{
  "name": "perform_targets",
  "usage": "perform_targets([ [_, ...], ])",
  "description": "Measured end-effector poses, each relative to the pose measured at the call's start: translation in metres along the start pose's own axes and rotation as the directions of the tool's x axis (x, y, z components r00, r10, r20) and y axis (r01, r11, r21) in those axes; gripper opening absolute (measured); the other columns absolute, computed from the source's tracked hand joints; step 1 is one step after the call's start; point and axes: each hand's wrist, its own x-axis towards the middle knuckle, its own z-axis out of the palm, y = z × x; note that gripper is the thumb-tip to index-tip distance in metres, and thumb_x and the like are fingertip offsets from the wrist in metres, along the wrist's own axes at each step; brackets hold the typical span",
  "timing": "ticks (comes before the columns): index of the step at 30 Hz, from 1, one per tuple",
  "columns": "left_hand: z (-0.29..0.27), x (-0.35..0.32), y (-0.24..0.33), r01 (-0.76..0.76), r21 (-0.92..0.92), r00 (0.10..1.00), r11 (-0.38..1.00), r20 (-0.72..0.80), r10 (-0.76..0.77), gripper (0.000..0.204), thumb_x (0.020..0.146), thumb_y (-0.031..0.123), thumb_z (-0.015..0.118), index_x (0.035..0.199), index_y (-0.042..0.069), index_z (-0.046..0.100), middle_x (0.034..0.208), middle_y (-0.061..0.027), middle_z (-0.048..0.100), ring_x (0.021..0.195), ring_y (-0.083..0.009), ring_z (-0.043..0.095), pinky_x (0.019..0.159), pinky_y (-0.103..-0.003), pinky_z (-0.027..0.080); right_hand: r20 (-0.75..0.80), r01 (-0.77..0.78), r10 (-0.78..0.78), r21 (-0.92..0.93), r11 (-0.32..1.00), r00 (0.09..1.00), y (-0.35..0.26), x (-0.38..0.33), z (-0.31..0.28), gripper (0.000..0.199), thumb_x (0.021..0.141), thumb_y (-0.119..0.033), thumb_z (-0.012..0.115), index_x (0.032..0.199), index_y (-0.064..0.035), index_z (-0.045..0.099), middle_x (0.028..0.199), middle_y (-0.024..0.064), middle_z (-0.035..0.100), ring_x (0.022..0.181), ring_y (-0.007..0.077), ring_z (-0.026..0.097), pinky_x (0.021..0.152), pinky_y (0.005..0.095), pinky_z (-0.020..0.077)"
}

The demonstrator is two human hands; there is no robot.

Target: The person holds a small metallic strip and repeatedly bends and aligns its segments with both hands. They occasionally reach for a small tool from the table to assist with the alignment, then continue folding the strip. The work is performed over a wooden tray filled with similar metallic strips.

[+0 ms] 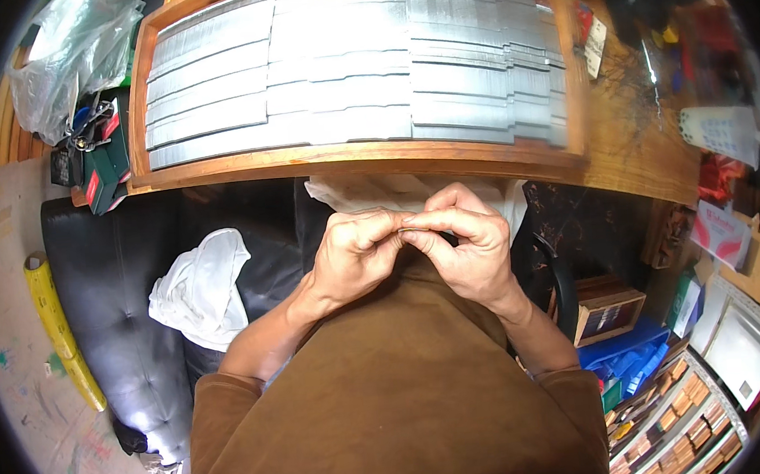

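Observation:
My left hand (352,255) and my right hand (472,253) meet in front of my chest, fingertips pressed together. Both are closed in a pinch; whatever lies between the fingers is too small or hidden to name. Just beyond them, on a wooden table, is a shallow wooden tray (339,162) with a raised rim. Overlapping rows of thin silver-grey strips (333,73) fill it, washed out by glare in the middle. A white cloth or sheet (376,187) shows under the tray's near edge, behind my hands.
A black tufted seat (120,299) with a crumpled white bag (203,289) is at left, beside a yellow roll (62,334). Clear plastic (77,60) and dark green boxes (107,172) flank the tray. At right stand a patterned cup (718,131), a wooden box (610,313) and a rack (683,418).

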Motion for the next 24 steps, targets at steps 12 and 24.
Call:
perform_targets([
  [12,-0.008,-0.002,0.006,0.157,0.028,0.986,0.987,0.059,-0.158,0.008,0.089,0.002,0.075,0.096,-0.002,0.075,0.068,-0.0172,0.065,0.054,-0.0178,0.06,0.052,-0.03,0.047,0.029,-0.112,0.109,0.113,0.987,0.994,0.005,0.004,0.002,0.012,0.081,0.003,0.083,0.092,0.0013,0.077,0.083,0.0055,0.066,0.071,0.0109,0.062,0.062,0.0247,0.0497],
  [24,-0.013,0.004,0.012,0.029,-0.041,0.999,0.999,0.02,-0.028,0.016,0.086,-0.002,0.075,0.101,-0.001,0.076,0.082,-0.017,0.075,0.069,-0.0273,0.074,0.061,-0.032,0.056,0.033,-0.069,0.068,0.031,0.997,0.997,-0.011,0.011,0.001,0.015,0.077,0.004,0.085,0.09,0.0005,0.078,0.081,0.0049,0.064,0.071,0.0131,0.06,0.061,0.0268,0.0474],
])
